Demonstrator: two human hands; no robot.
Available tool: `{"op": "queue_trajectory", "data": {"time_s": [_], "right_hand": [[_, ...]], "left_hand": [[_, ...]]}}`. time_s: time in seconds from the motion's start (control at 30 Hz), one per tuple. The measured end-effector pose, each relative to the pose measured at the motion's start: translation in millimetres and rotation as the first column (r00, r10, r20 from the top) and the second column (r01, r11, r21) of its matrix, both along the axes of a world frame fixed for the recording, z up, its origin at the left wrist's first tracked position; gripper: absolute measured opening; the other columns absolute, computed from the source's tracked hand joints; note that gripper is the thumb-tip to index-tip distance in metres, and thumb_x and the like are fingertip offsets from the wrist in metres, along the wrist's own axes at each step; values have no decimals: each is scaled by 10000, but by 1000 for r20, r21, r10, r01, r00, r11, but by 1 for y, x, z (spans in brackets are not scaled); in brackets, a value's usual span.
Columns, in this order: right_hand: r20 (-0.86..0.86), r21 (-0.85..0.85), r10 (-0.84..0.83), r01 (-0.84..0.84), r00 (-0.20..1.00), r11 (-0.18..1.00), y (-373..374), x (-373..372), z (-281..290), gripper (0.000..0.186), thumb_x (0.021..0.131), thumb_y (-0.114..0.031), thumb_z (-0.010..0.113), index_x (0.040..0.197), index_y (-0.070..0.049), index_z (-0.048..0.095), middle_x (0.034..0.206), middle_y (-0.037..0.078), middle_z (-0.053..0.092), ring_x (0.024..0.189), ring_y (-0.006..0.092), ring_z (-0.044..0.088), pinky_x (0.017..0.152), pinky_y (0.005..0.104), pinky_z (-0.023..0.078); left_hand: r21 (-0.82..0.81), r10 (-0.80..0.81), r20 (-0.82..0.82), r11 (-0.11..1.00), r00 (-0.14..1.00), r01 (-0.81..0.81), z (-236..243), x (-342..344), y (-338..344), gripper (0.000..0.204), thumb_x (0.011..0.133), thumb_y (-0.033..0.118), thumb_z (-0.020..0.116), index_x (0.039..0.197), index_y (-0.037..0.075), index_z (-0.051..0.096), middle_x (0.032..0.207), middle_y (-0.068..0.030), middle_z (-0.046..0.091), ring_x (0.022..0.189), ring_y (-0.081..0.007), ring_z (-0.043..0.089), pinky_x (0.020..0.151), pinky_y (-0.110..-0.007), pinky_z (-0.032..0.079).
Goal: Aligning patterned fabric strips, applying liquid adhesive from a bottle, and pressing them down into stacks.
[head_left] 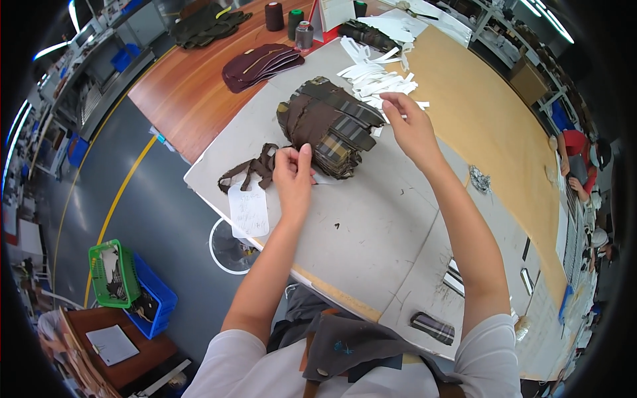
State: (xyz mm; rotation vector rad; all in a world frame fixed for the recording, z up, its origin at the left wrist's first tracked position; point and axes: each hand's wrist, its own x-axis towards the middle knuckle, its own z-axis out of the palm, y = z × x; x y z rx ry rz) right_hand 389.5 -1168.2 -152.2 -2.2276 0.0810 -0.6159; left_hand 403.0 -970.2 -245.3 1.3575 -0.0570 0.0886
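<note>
Bright even overhead light, soft shadows, sharp centre, fisheye-bent dark rim.

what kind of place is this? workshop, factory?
Most likely a garment or sewing workshop. The left hand and right hand work at a stack of cut plaid fabric pieces on a large worktable, with thread cones and white paper strips behind it.

You are working in a garment workshop. A long cutting table (371, 219) is stretching ahead of you, carrying a stack of brown plaid fabric pieces (328, 126), white paper strips (375, 76) and thread cones (274, 16) (dark and green ones). Another pile of maroon cut pieces (260, 65) is lying farther off, plastic crates (126, 282) are sitting on the painted floor, and other workers (584, 159) are bending over benches at your right.
</note>
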Motion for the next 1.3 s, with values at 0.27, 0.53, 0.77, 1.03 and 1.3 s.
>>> {"op": "queue_trajectory", "data": {"time_s": [0.27, 0.53, 0.77, 1.03, 1.3], "right_hand": [[-503, 463, 40, 230, 864, 856, -1, -2, 1, 472, 874, -417, 637, 1047, 3, 511, 677, 66, 588, 502, 123, 563, 446, 243, 452], [-367, 576, 120, 124, 923, 808, 11, -6, -1, 415, 839, -218, 711, 1131, -1, 509, 694, 50, 596, 554, 101, 570, 488, 227, 453], [-306, 555, 129, 67, 943, 829, 7, -6, -9, 355, 832, -117, 691, 1134, 13, 559, 646, 46, 613, 549, 94, 598, 464, 227, 470], [-286, 307, 64, 28, 956, 951, -3, -9, -12, 232, 816, -152, 710, 1004, -29, 650, 643, 8, 599, 543, 76, 495, 549, 251, 424], [-254, 736, 366, -67, 895, 674, 11, -61, 32, 191, 867, -125, 663, 993, 17, 643, 806, 29, 631, 659, 110, 627, 600, 224, 456]], "left_hand": [[-18, 18, 201, 1000, 979, -14, 42, 7, 14, 139, 898, 48, 616, 947, 43, 486, 734, 7, 506, 621, -46, 481, 522, -182, 385], [634, -186, 560, 723, 807, -273, 83, 105, 18, 293, 853, 209, 667, 1095, 42, 658, 895, -132, 591, 865, -275, 528, 796, -368, 451], [874, -481, 362, 473, 798, -111, 95, 123, 14, 259, 801, 227, 729, 968, 35, 682, 950, -108, 632, 909, -245, 562, 825, -363, 443], [640, -404, 211, 745, 890, 186, 110, 94, 25, 97, 801, 78, 717, 853, 29, 651, 796, 12, 620, 726, -51, 546, 651, -209, 426], [219, -292, 14, 934, 956, 282, 123, 10, 70, 138, 813, -19, 677, 937, -12, 617, 834, -39, 626, 699, -80, 568, 579, -229, 460]]}}
